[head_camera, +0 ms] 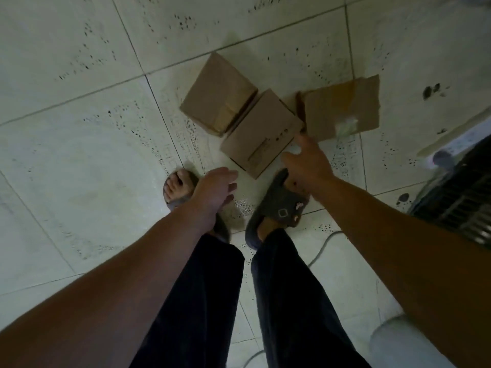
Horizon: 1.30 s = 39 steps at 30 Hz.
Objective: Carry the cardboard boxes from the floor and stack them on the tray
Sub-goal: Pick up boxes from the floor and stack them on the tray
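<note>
Boxes of plain brown cardboard, three in all, sit on the tiled floor just ahead of the person's slippers. The left box and the middle box stand side by side and touching. The right box lies just beside the middle one, is blurred, and looks flatter, with a strip of tape along its top. No tray is in view.

The left hand hangs over the left foot with its fingers loosely bent, holding nothing. The right hand reaches forward, one finger stretched up to the near corner of the right box. The back of the hand hides the other fingers, so I cannot tell whether it pinches the cardboard or only touches it.

These boxes are probably light and fairly stiff, though the walls would give under a hard squeeze. Taped seams are smooth and may slip, so bare cardboard gives the better hold. A corner pinch would let a box swing or tear a flap. Flat palms on two opposite sides, or fingers under the bottom edge, seem safer. The touching pair may have to be eased apart before fingers fit between them. A white cable trails behind the right foot and could catch a step.
</note>
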Motion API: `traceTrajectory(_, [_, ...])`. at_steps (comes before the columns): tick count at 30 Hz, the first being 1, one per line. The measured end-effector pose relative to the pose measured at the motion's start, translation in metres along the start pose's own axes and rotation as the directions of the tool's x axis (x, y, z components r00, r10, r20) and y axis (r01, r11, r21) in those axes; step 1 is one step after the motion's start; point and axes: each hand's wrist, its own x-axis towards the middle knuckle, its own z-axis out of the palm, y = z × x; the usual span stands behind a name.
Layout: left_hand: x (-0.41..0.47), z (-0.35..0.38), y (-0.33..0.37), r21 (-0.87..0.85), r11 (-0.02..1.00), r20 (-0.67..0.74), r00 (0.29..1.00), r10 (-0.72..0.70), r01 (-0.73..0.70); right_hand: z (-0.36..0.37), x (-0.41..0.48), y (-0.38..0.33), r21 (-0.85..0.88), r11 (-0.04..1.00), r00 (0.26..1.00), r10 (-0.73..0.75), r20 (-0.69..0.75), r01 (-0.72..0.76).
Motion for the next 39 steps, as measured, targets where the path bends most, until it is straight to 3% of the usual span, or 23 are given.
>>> traceTrajectory(7, [0.068,0.02,-0.013,-0.049,0.994,-0.011,0.995,-0.098,0.097,0.009,0.068,0.004,-0.1,0.983,0.983,-0.164,-0.077,0.156])
traceTrajectory(13, [0.092,0.031,-0.011,-0.223,0.969,0.01,0.995,-0.104,0.103,0.012,0.093,0.002,-0.091,0.993,0.996,-0.082,-0.042,0.078])
traceTrajectory(19, [0.078,0.01,-0.018,-0.131,0.99,-0.054,0.997,-0.053,0.046,0.013,0.069,0.012,-0.056,0.998,0.999,-0.006,-0.047,0.004])
traceTrajectory(26, [0.02,-0.036,-0.015,0.049,0.996,-0.137,0.987,0.086,-0.08,0.002,-0.012,0.001,0.17,0.985,0.992,0.044,-0.117,-0.024])
traceTrajectory(30, [-0.054,-0.049,0.016,-0.004,0.978,-0.148,0.968,0.204,-0.207,-0.015,-0.064,-0.031,0.263,0.964,0.986,0.005,-0.165,0.039])
traceTrajectory(34, [-0.132,-0.066,0.04,-0.044,0.931,-0.098,0.929,0.356,-0.361,-0.042,-0.131,-0.072,0.247,0.955,0.954,-0.091,-0.284,0.164])
traceTrajectory(39, [-0.22,-0.095,0.065,-0.134,0.889,-0.083,0.899,0.43,-0.437,-0.067,-0.212,-0.115,0.362,0.904,0.949,-0.124,-0.29,0.229])
